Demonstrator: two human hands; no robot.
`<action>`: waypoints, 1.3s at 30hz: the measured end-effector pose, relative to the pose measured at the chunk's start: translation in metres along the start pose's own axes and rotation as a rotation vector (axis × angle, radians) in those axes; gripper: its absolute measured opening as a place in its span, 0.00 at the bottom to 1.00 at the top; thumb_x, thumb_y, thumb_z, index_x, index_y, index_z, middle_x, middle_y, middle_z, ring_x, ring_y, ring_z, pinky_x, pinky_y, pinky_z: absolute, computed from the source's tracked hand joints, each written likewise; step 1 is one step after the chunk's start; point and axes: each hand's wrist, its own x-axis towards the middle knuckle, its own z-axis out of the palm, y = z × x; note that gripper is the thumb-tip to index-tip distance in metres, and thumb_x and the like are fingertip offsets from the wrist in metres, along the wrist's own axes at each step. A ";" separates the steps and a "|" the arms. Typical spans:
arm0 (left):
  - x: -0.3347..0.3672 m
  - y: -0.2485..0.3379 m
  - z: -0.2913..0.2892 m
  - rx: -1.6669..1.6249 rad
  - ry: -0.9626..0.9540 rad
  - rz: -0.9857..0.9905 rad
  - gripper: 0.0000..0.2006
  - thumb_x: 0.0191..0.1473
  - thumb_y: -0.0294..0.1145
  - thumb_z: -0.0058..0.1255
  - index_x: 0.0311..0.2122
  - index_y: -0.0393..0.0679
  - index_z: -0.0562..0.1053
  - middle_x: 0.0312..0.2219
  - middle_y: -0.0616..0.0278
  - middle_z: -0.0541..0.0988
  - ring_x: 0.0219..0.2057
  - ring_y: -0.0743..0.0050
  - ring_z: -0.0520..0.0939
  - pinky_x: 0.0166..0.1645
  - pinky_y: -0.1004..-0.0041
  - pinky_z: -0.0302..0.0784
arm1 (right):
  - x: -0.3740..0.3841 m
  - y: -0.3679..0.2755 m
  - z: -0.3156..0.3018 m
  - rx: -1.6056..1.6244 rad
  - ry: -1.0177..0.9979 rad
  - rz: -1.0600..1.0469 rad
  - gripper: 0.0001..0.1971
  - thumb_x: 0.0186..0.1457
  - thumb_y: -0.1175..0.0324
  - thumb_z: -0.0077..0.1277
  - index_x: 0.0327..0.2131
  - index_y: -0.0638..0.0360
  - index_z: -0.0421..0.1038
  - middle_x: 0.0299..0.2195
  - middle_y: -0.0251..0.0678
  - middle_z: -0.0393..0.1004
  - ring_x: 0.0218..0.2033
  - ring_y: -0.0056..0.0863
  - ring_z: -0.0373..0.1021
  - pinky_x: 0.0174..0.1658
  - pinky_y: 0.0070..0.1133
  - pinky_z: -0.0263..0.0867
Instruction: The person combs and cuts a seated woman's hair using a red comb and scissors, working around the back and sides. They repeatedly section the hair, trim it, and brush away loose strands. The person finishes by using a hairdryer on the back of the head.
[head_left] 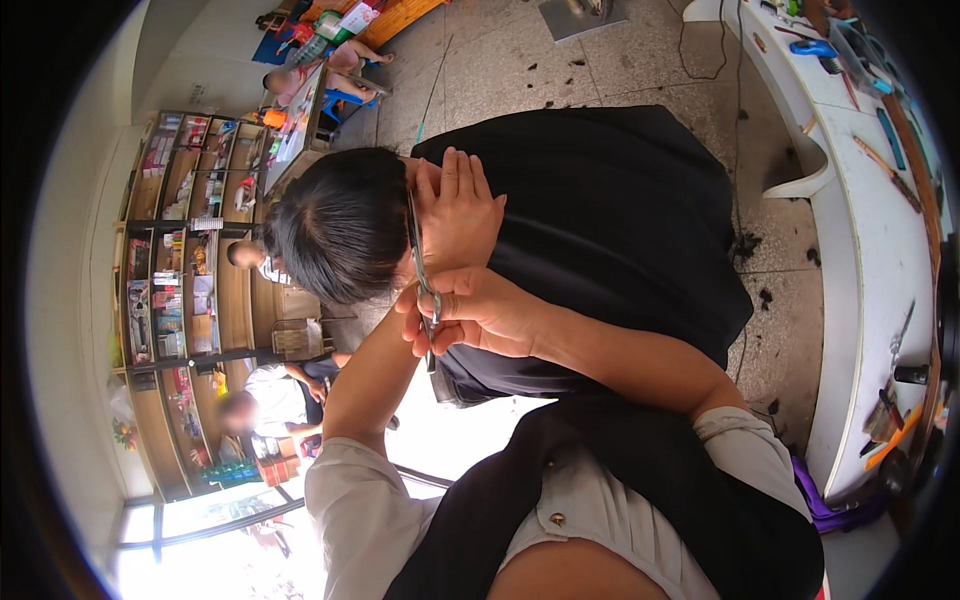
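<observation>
The right hand [480, 315] is gripping the scissors [420, 265], fingers curled tight through the handles, blades running up along the edge of the dark hair [340, 225]; the left hand [455, 210] is lying flat, fingers straight and together, against the seated person's head above the black cape [620, 220]; trimming at the hairline seems underway; the next snip is calling for a steady head and small closures.

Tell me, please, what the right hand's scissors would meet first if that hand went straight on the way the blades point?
The right hand holds scissors pointing up along the left hand beside the dark hair. Going on, the tips would probably graze the hair edge or left fingers first; depth is unclear.
</observation>
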 end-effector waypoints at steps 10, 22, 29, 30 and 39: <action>0.000 -0.001 0.004 0.013 0.008 -0.012 0.27 0.49 0.48 0.48 0.48 0.38 0.69 0.48 0.57 0.72 0.55 0.64 0.65 0.58 0.51 0.51 | 0.005 -0.006 0.001 0.003 0.031 0.022 0.16 0.55 0.63 0.50 0.41 0.66 0.67 0.33 0.39 0.72 0.33 0.27 0.72 0.35 0.18 0.69; 0.000 -0.001 0.002 0.019 0.010 -0.002 0.27 0.48 0.48 0.49 0.48 0.38 0.69 0.47 0.57 0.72 0.55 0.64 0.66 0.58 0.51 0.52 | -0.002 -0.012 0.002 0.015 0.013 0.036 0.18 0.55 0.60 0.49 0.42 0.66 0.67 0.32 0.41 0.72 0.32 0.29 0.73 0.34 0.18 0.69; 0.001 0.000 0.003 -0.001 0.013 -0.007 0.27 0.48 0.48 0.49 0.48 0.37 0.69 0.47 0.56 0.72 0.55 0.64 0.66 0.58 0.51 0.52 | 0.001 -0.013 -0.002 -0.010 0.022 0.029 0.17 0.56 0.61 0.48 0.42 0.67 0.66 0.32 0.41 0.72 0.32 0.28 0.72 0.34 0.19 0.69; 0.001 -0.001 0.004 -0.002 0.014 -0.004 0.27 0.48 0.48 0.49 0.48 0.37 0.69 0.47 0.56 0.72 0.55 0.64 0.66 0.58 0.51 0.52 | 0.002 -0.014 -0.003 -0.009 0.019 0.028 0.17 0.56 0.62 0.48 0.42 0.67 0.66 0.32 0.41 0.72 0.32 0.28 0.72 0.34 0.19 0.69; -0.001 0.000 0.007 0.008 0.017 -0.010 0.27 0.48 0.48 0.49 0.48 0.37 0.69 0.47 0.56 0.72 0.55 0.64 0.65 0.58 0.52 0.53 | 0.005 -0.014 -0.005 -0.011 0.032 0.050 0.17 0.55 0.62 0.49 0.42 0.66 0.66 0.32 0.41 0.72 0.32 0.28 0.72 0.34 0.18 0.69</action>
